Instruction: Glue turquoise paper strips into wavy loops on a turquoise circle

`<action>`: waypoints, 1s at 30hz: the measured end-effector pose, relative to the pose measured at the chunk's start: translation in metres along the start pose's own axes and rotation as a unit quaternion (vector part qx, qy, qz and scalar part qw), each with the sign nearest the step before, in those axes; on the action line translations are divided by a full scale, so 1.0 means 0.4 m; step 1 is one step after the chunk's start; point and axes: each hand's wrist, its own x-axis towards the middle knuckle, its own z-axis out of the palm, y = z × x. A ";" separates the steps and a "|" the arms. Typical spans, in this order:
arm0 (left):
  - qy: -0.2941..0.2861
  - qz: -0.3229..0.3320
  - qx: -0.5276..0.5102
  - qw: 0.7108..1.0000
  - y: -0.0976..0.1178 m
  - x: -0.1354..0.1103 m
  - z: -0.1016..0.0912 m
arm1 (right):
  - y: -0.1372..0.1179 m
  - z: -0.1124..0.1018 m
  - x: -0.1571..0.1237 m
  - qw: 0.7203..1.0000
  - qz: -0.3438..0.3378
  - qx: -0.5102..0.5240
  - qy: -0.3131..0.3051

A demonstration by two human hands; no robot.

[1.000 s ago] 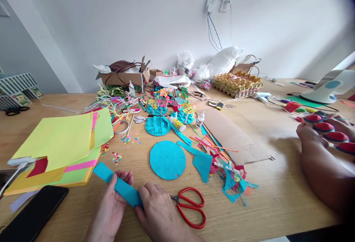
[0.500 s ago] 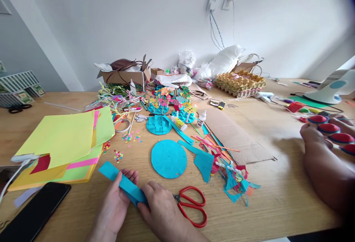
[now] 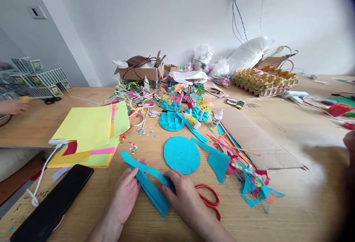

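Note:
Blue paper strips (image 3: 151,192) lie in my left hand (image 3: 126,196), pinched between thumb and fingers near their upper end. My right hand (image 3: 184,194) grips the far end of one strip and holds it apart from the others, so the strips form a narrow V. Part of that end is hidden under my right fingers. Red-handled scissors (image 3: 213,197) rest on the table beside my right hand, their blades hidden behind it. Just beyond my hands lies a round blue disc (image 3: 181,155), with a blue paper offcut (image 3: 219,164) to its right.
Left are yellow paper sheets (image 3: 88,123) and a black phone (image 3: 52,201). Behind the disc stand a woven blue disc (image 3: 172,121), glue bottles (image 3: 217,118) and fish decorations (image 3: 191,99). Cardboard (image 3: 257,142) and paper scraps (image 3: 257,186) lie right. Another person's hand (image 3: 13,106) shows far left.
My right hand has drawn one strip away from the others, which now fan apart. The view has turned left, and the co-worker's red-topped pieces on the right have left the picture.

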 end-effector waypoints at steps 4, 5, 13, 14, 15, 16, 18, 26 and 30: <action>0.006 0.033 -0.001 0.999 0.006 -0.023 -0.017 | 0.017 -0.025 -0.014 1.000 0.008 0.008 0.027; 0.009 0.039 -0.001 0.999 0.007 -0.029 -0.024 | 0.021 -0.031 -0.017 0.999 0.011 0.007 0.032; 0.105 0.123 0.152 0.975 0.043 -0.058 -0.064 | 0.065 -0.053 -0.048 0.997 0.041 0.007 0.060; 0.096 0.139 0.175 0.970 0.046 -0.058 -0.055 | 0.070 -0.054 -0.052 0.997 0.037 0.013 0.066; 0.072 0.156 0.199 0.965 0.047 -0.057 -0.043 | 0.073 -0.057 -0.058 0.997 0.031 0.021 0.072; 0.045 0.172 0.216 0.960 0.046 -0.054 -0.027 | 0.073 -0.061 -0.063 0.996 0.021 0.029 0.077; -0.026 0.215 0.262 0.940 0.039 -0.042 0.009 | 0.069 -0.074 -0.075 0.996 -0.003 0.046 0.081; -0.162 0.319 0.485 0.798 0.047 0.064 0.101 | 0.072 -0.142 -0.118 0.992 -0.032 0.071 0.096; -0.220 0.360 0.591 0.688 0.049 0.100 0.124 | 0.108 -0.149 -0.110 0.983 0.034 0.172 0.054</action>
